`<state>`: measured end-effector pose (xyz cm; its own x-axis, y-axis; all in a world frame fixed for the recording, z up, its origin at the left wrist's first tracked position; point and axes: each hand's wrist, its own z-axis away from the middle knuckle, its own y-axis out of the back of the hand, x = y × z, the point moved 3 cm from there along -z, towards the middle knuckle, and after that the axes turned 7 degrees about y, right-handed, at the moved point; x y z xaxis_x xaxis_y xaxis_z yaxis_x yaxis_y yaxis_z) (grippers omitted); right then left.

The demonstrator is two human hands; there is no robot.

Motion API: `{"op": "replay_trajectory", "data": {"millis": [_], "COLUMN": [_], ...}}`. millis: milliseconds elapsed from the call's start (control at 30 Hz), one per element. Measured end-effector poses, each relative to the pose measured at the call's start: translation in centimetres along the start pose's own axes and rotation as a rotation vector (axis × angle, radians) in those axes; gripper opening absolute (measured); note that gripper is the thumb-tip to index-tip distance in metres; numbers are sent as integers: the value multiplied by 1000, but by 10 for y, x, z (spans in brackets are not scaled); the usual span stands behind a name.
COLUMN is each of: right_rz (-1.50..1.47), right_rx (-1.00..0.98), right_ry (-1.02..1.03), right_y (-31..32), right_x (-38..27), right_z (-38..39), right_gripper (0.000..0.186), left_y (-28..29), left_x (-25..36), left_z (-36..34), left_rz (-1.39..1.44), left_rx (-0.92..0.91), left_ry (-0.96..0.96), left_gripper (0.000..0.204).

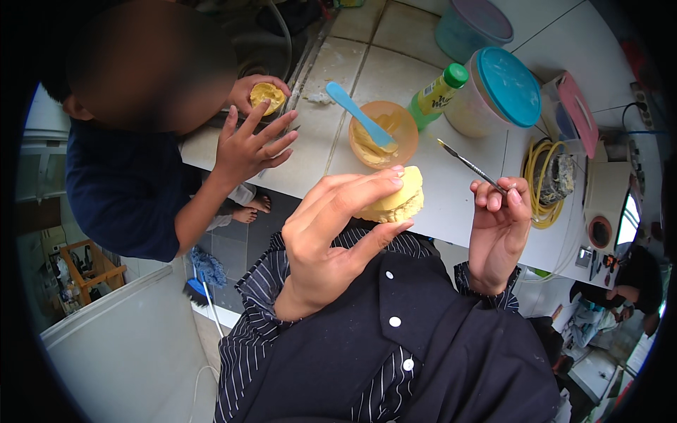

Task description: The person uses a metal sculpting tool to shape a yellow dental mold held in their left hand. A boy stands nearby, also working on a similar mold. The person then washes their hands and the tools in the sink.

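On the worktop [451, 217], an orange bowl [407, 127] holds yellow paste [367, 148] and a blue spatula [352, 109]. On the wearer's side of the bowl, the left hand [328, 233] has its grip around a pale yellow, rough-edged block [400, 197], thumb below and fingers above. Right of the bowl, the right hand [499, 229] has a narrow pinching grip on a slim tool [474, 166]. A green-capped bottle [436, 97] stands just beside the bowl; left of it, a co-worker's hand [244, 92] holds a round yellow piece [267, 96].
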<state>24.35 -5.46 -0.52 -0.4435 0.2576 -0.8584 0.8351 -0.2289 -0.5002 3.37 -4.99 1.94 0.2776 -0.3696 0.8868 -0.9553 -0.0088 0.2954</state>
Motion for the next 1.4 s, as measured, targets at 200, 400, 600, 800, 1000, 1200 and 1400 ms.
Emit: {"op": "replay_trajectory", "data": {"millis": [200,400,600,800,1000,1200,1400], "right_rz": [5,3,8,13,13,-7,-21], "right_rx": [4,10,-2,-9,-19,-50,-76], "right_ry": [3,-8,-16,-25,-23,-23,-21], "right_y": [0,2,1,1,3,6,8], "right_x": [1,1,4,4,3,3,3], "right_z": [-3,-5,-9,-12,-13,-12,-13], "right_gripper": [19,20,20,20,20,20,20], "left_y": [-7,-8,-9,-9,-9,-9,-9], "left_x": [-27,-37,-40,-37,-34,-33,-31], "left_z": [10,12,15,12,10,8,6], "left_rz": [613,901,978,958,932,939,937], "left_rx": [21,1,-13,-25,-30,-25,-48], "left_ry": [464,614,626,615,608,602,589], "left_gripper": [36,36,36,37,43,44,40]}}
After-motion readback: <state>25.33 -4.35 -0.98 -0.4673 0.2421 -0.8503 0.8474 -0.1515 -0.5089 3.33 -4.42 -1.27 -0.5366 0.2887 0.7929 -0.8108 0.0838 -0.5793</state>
